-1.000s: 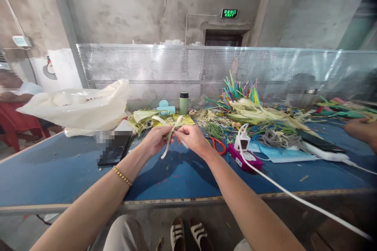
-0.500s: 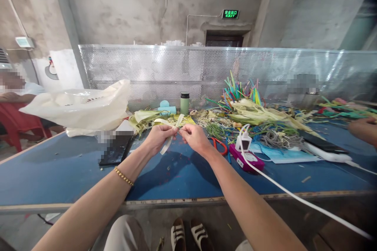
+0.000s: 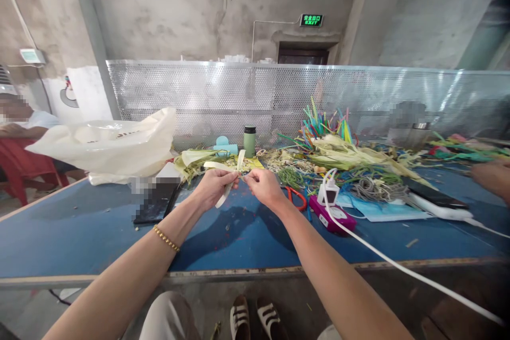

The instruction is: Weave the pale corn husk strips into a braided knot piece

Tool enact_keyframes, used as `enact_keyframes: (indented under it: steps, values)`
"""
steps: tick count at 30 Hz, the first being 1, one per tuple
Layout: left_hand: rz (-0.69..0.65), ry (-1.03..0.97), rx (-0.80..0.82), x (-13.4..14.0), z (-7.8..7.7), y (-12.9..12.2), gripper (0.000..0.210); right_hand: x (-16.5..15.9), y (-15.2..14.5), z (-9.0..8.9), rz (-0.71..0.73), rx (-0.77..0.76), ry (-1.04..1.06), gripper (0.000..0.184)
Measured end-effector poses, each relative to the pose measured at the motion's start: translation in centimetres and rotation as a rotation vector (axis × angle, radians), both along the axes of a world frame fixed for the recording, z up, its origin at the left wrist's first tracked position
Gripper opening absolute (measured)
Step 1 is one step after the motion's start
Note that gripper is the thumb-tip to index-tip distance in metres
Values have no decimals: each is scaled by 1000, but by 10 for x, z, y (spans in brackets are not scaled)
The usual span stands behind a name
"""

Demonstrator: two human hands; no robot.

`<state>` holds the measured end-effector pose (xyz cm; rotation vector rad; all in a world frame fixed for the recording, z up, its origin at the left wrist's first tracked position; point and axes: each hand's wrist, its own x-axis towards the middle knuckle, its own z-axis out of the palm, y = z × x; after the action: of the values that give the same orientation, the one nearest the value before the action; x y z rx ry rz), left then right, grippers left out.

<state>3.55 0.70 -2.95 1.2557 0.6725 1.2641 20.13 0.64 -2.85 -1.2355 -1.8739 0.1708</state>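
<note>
My left hand is closed in a pinch on pale cream husk-like strips. One strip end sticks out to the left, one stands up and one hangs below the fingers. Close beside it, just to the right, my right hand is also pinched, with its fingertips near the point where the strips cross. Whatever lies between the right fingertips is too small to make out. Both hands are held above the blue table. Red-handled scissors lie to the right of my right hand.
A white plastic bag and a dark phone-like slab lie left. Behind stand a green bottle and piled husks. A purple power block with a white cable sits right. Another person's hand is at far right.
The upright strip end has swung slightly left and stands straighter. My hands stay almost in place, with a slightly wider gap between the fingertips. The other person's hand at far right is blurred.
</note>
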Motion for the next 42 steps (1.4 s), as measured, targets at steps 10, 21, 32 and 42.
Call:
enact_keyframes:
  steps: [10,21,32,42]
  values:
    - [80,-89,-133,-1,-4,5,13,-2,-10,5,-71,180,-84,27]
    - [-7,-143,-189,5,-6,0,15,-12,-9,-1,114,0,80,20]
    - [44,-20,-21,0,-8,6,26,-13,-4,-5,65,52,110,15]
    - [92,-26,109,1,-9,8,29,-14,1,-13,258,-156,303,28]
